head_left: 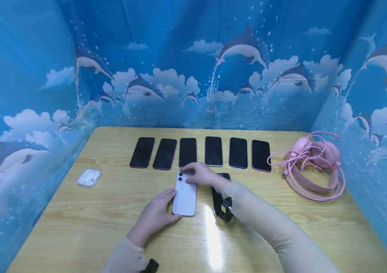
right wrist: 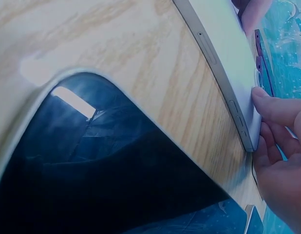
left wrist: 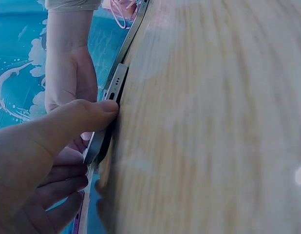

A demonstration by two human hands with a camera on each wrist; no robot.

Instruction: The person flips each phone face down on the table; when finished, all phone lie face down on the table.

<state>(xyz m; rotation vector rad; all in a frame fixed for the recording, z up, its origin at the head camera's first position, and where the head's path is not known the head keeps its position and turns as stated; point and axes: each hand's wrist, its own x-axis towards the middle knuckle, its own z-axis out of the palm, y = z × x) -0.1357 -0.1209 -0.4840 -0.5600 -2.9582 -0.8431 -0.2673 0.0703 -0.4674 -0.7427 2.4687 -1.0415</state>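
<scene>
- Lying face down near the middle of the wooden table [head_left: 87, 227], a white smartphone [head_left: 185, 195] shows its back and two camera lenses at the far end.
- The left hand [head_left: 155, 217] lies along the phone's near left edge; the left wrist view shows the thumb [left wrist: 99, 111] pressed on the phone's side and the fingers curled against the other face, so the hand holds the phone by its edges.
- The right hand [head_left: 201, 174] rests on the phone's far end by the lenses; in the right wrist view its fingertips [right wrist: 272, 105] touch the white back at the corner, bent lightly and not wrapped round it.
- Just right of the white phone lies a dark phone [head_left: 218, 197], screen up, partly hidden under the right forearm and its wrist camera.
- Beyond the hands, six dark phones [head_left: 200, 152] lie screen up in a row side by side, apart from one another.
- A small white earbud case [head_left: 89, 178] sits well to the left on the table.
- Pink headphones [head_left: 317, 163] with a looped pink cable lie at the right side.
- Blue dolphin-print curtains [head_left: 193, 68] surround the table on three sides.
</scene>
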